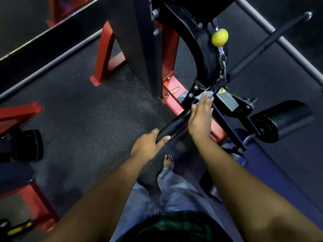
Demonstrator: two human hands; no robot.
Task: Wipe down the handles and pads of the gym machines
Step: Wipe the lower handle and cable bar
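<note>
- The left hand has its fingers curled round the near end of the black bar handle, gripping it
- The right hand lies on top of the same handle farther up, fingers fairly straight and close together, pressing a small pale cloth (only its edge shows past the fingertips) against the bar near its middle
- The bar runs diagonally, its far end up to the right, hung from a cable with a yellow ball
- A black roller pad sits to the right of the hands
- Red frame stands on the speckled dark floor
- A bare foot below the hands
</note>
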